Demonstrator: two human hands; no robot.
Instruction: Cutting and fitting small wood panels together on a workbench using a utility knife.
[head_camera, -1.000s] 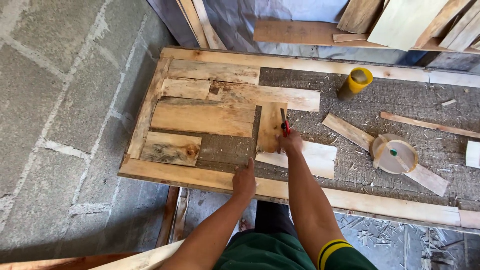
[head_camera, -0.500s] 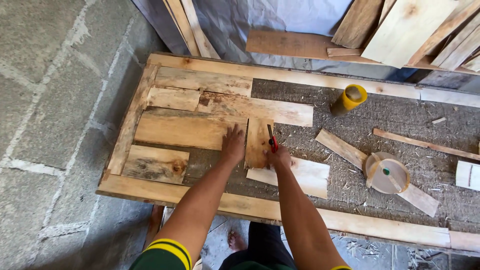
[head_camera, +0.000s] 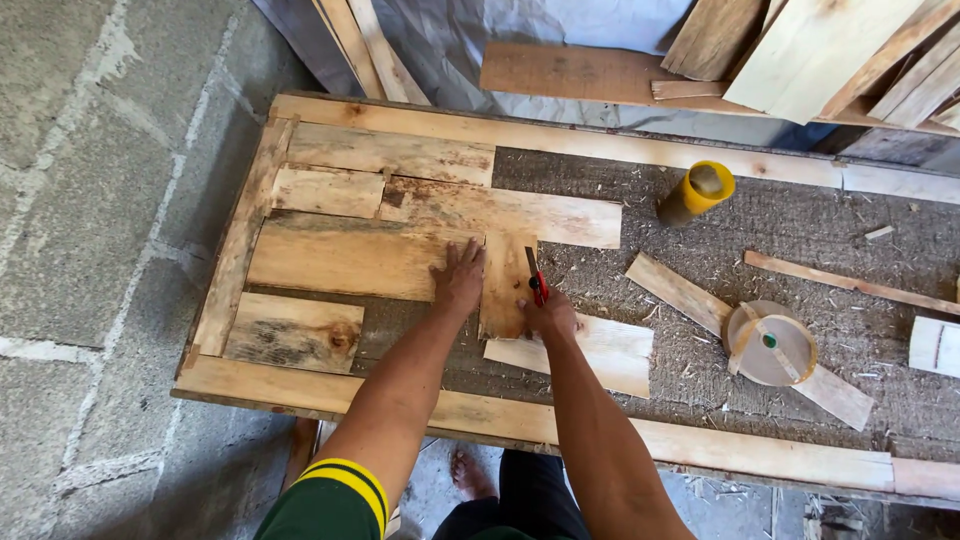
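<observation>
Item, centre of the frame: a short wooden board, laid flat with its long axis running from top to bottom of the frame, set on a rough fibre panel framed by a wooden border. The left hand is pressed flat, fingers spread, across the board's left edge and the wide plank next to it; nothing is gripped by it. The right hand is closed around a red-handled tool, of which the kind cannot be told, held along the board's right edge and parallel to its long axis. The board thus lies between the two hands, touched by the left and just left of the tool. Further planks are fitted at upper left. Right of centre, a yellow-capped container, loose strips and a round lid with a green dot are noted. More boards are stacked at upper right.
</observation>
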